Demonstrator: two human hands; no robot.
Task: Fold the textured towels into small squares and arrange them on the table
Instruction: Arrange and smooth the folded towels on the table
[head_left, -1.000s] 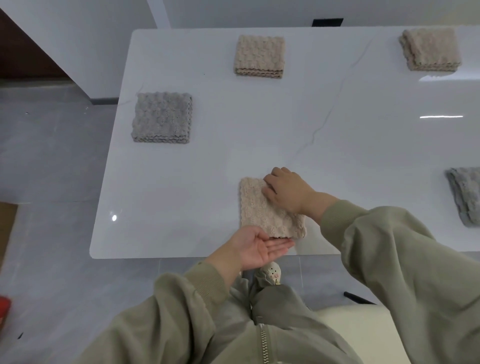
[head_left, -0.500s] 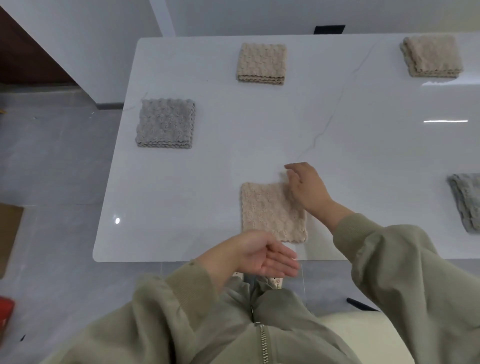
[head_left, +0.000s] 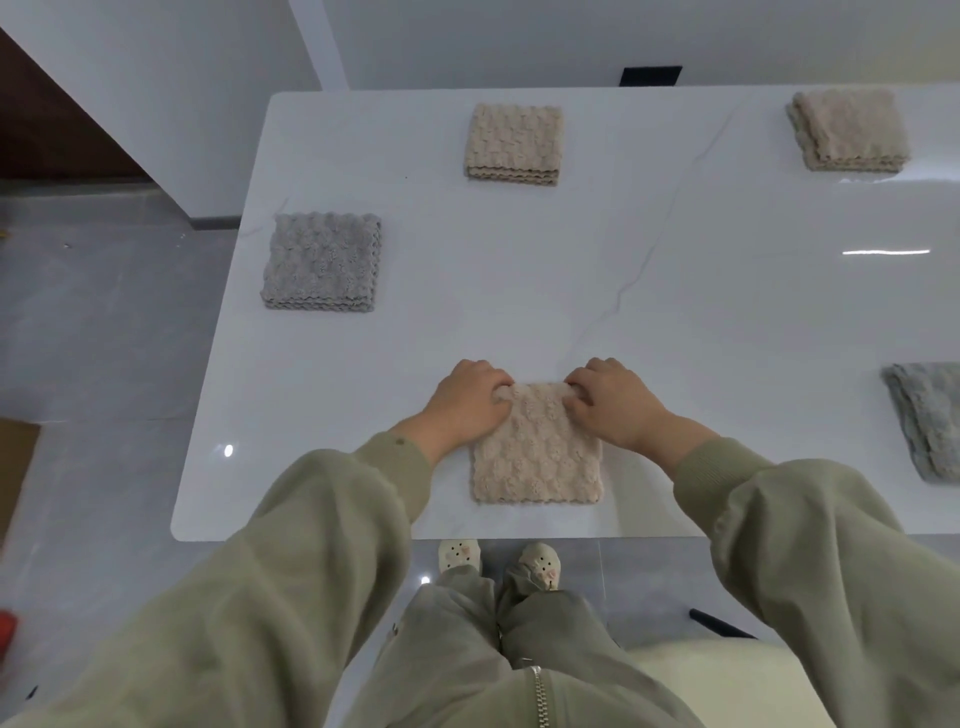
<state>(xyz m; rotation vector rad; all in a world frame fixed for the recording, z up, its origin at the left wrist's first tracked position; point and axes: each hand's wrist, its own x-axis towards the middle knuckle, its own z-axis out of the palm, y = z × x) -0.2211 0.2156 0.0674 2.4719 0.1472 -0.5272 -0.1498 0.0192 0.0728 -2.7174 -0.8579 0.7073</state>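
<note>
A beige towel (head_left: 537, 462), folded to a small square, lies flat on the white bench (head_left: 467, 322), close to its near edge and directly in front of the person. Both hands are at the far edge of this towel. The left hand (head_left: 470, 402) has its fingers curled over the far left corner and pinches the cloth there. The right hand (head_left: 615, 402) grips the far right corner in the same way. The two hands are apart, and the middle of the far edge shows between them; the near half of the towel is uncovered. Four other towels lie on the same bench, all well apart from the front one. A grey folded towel (head_left: 323, 262) is at the left side and a second beige towel (head_left: 514, 143) is at the far middle; both are neat squares of several layers. A third beige towel (head_left: 849, 130) is at the far right, with its layers a little shifted. A grey-blue towel (head_left: 924, 421) at the right is cut by the picture border, so I cannot tell if it is fully folded. The person wears olive-green sleeves (head_left: 332, 519), and light shoes (head_left: 460, 553) stand on the grey floor (head_left: 104, 338) under the near bench edge.
</note>
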